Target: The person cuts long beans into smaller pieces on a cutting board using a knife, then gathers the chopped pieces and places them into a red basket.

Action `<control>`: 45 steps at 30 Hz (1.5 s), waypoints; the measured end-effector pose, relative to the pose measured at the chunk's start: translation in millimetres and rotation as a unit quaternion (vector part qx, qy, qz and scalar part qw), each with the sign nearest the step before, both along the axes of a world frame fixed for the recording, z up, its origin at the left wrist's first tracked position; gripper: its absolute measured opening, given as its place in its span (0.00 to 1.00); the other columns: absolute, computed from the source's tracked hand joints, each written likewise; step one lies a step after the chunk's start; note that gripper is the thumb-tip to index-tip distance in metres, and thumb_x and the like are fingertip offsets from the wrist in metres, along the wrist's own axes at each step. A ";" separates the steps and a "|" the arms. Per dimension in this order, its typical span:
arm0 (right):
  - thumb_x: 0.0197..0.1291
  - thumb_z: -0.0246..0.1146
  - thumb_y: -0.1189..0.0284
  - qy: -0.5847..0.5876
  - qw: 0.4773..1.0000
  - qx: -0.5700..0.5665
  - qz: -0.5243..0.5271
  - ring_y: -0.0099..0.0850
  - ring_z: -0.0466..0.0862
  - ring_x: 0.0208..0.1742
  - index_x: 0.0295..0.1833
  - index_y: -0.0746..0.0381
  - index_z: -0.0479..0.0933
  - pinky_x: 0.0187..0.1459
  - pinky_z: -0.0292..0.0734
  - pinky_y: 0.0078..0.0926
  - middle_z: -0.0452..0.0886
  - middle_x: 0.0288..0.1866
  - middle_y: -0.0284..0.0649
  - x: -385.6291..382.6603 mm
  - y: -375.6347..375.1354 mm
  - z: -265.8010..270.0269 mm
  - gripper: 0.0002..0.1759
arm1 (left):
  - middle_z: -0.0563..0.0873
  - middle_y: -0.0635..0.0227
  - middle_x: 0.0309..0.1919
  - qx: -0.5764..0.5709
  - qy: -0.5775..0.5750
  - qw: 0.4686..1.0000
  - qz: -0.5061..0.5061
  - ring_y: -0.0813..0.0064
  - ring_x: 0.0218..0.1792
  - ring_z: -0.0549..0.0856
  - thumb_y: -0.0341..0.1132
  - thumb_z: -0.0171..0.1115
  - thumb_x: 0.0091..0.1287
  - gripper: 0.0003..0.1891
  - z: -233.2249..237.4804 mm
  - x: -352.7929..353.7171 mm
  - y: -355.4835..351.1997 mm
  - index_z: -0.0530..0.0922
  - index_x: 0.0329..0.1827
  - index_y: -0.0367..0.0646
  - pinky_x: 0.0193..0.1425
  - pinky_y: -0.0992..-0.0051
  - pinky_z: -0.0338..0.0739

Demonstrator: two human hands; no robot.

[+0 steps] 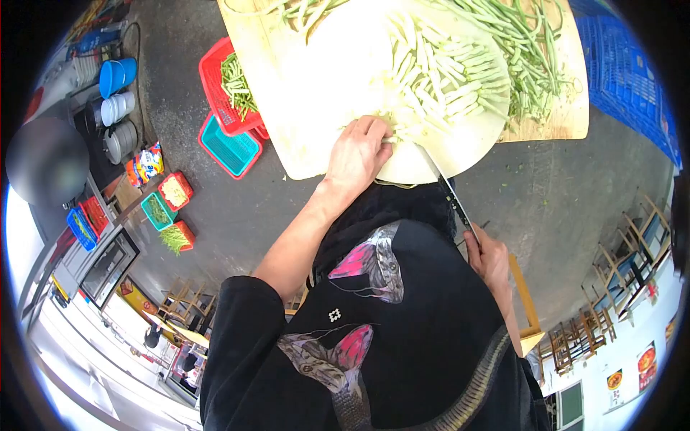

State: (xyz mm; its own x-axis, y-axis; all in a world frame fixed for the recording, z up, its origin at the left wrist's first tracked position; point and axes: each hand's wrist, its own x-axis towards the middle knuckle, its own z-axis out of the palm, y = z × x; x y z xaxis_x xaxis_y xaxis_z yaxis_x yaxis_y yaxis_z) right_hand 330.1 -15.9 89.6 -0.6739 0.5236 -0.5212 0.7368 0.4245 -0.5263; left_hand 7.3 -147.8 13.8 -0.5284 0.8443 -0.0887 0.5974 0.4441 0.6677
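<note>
On a round, pale cutting board [471,147], overexposed on its left side, lie many cut green bean pieces [435,75]. My right hand [490,257] grips the handle of a kitchen knife [447,185], whose blade slants up over the board's near edge. Curled down at that edge, my left hand [359,154] has its fingers closed on green beans [389,139], mostly hidden beneath them. The knife tip lies a little to the right of these fingers. Long whole green beans [528,54] are heaped along the right of the board.
The board rests on a wooden table [571,118]. Left of it, a red basket [215,86] holds cut beans above a teal basket [230,147]. Blue crates [622,79] stand to the right. Buckets [117,75] and small vegetable baskets [176,192] sit farther left.
</note>
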 end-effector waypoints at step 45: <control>0.78 0.69 0.65 0.025 0.994 -0.040 -0.098 0.56 0.91 0.35 0.60 0.61 0.90 0.37 0.84 0.46 0.89 0.36 0.58 -4.0 4.9 0.8 0.15 | 0.95 0.65 0.47 0.066 -0.125 0.987 0.070 0.78 0.40 0.91 0.32 0.79 0.71 0.12 22.5 -55.4 162.8 0.89 0.53 0.39 0.49 0.74 0.87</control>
